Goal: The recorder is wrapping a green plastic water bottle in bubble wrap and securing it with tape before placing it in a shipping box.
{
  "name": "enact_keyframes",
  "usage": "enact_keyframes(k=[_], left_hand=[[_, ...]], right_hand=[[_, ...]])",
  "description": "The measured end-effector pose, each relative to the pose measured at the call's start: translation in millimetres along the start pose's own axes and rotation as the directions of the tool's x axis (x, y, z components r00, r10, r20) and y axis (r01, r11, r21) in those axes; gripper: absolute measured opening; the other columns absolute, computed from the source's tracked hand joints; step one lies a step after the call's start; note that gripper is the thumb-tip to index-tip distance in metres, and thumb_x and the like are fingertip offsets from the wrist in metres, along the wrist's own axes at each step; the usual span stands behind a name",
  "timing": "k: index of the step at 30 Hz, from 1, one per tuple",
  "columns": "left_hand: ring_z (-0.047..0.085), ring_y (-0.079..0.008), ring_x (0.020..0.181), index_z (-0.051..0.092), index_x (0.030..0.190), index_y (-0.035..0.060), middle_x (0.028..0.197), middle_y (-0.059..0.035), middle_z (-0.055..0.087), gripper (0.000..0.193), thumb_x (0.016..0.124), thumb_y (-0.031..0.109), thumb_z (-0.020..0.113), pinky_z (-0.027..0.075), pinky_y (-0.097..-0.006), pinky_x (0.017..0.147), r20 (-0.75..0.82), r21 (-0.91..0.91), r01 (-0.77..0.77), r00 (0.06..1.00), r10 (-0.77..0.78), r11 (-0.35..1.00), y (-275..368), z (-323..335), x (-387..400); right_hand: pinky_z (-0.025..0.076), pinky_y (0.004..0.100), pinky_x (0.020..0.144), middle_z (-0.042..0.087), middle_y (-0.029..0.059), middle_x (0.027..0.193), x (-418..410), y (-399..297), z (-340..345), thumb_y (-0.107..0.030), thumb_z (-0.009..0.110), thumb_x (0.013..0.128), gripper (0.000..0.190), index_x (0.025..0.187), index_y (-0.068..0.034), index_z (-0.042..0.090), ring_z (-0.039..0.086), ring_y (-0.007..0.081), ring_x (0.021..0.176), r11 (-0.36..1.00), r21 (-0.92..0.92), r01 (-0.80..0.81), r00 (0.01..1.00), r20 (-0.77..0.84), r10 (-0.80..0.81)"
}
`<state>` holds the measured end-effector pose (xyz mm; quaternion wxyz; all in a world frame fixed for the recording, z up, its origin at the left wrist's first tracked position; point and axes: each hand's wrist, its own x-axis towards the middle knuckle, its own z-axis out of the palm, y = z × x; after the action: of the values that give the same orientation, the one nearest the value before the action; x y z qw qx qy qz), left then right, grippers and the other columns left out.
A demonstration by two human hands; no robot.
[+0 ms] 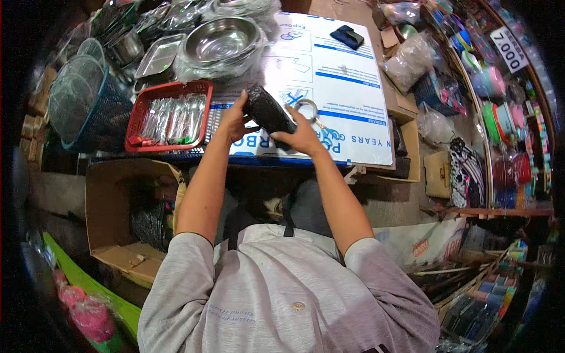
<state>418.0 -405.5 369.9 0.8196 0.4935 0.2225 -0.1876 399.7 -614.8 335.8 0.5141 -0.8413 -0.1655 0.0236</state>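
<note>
A dark bundle wrapped in black plastic (pixel 270 111) is held slantwise between my two hands above a white board with blue print (pixel 362 132). My left hand (pixel 235 118) grips its upper left end, thumb and fingers around the side. At its lower right end, my right hand (pixel 302 132) holds it with the fingers spread along it. Just right of the bundle lie a roll of tape (pixel 306 109) and scissors (pixel 325 130) with light blue handles, partly hard to make out. A dark folded item (pixel 347 37) rests near the board's far edge.
Left of the board, a red plastic basket (pixel 131 132) holds wrapped cutlery. Behind it stand steel bowls (pixel 222 40) and a metal tray (pixel 160 56). A blue basket (pixel 99 114) with strainers is at far left. An open cardboard box (pixel 108 207) sits below; shelves of goods line the right.
</note>
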Motion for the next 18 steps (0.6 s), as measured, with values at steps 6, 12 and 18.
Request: enact_keyframes(k=[6, 12, 18], left_hand=[[0.051, -0.0141, 0.095, 0.043, 0.128, 0.0175, 0.111, -0.0006, 0.054, 0.059, 0.085, 0.058, 0.051, 0.037, -0.0304, 0.077, 0.087, -0.131, -0.260, 0.958, 0.272, 0.957, -32, -7, -6], [0.050, -0.0213, 0.110, 0.031, 0.139, 0.0026, 0.125, -0.0108, 0.050, 0.072, 0.081, 0.028, 0.066, 0.039, -0.0343, 0.091, 0.095, 0.299, -0.099, 0.993, 0.074, 0.949, -74, 28, -19], [0.059, -0.0215, 0.094, 0.032, 0.132, -0.0030, 0.111, -0.0197, 0.057, 0.071, 0.079, 0.022, 0.072, 0.049, -0.0307, 0.077, 0.143, 0.360, -0.120, 0.987, 0.072, 0.925, -97, 70, 0]], right_hand=[[0.041, 0.0418, 0.093, 0.052, 0.0198, 0.115, 5, -35, 25, -0.049, 0.078, 0.059, 0.077, 0.121, -0.010, 0.054, 0.050, 0.0358, 0.109, 0.934, -0.219, -0.283, 0.954, -0.164, 0.251], [0.049, 0.0318, 0.065, 0.065, 0.0148, 0.075, -8, 7, 14, -0.033, 0.077, 0.068, 0.048, 0.096, 0.004, 0.063, 0.062, 0.0222, 0.068, 0.892, 0.091, -0.443, 0.845, -0.288, 0.450], [0.047, 0.0301, 0.071, 0.064, 0.0144, 0.088, -66, -13, -32, -0.029, 0.075, 0.073, 0.046, 0.101, 0.005, 0.061, 0.061, 0.0188, 0.081, 0.901, 0.327, -0.287, 0.826, -0.392, 0.405]])
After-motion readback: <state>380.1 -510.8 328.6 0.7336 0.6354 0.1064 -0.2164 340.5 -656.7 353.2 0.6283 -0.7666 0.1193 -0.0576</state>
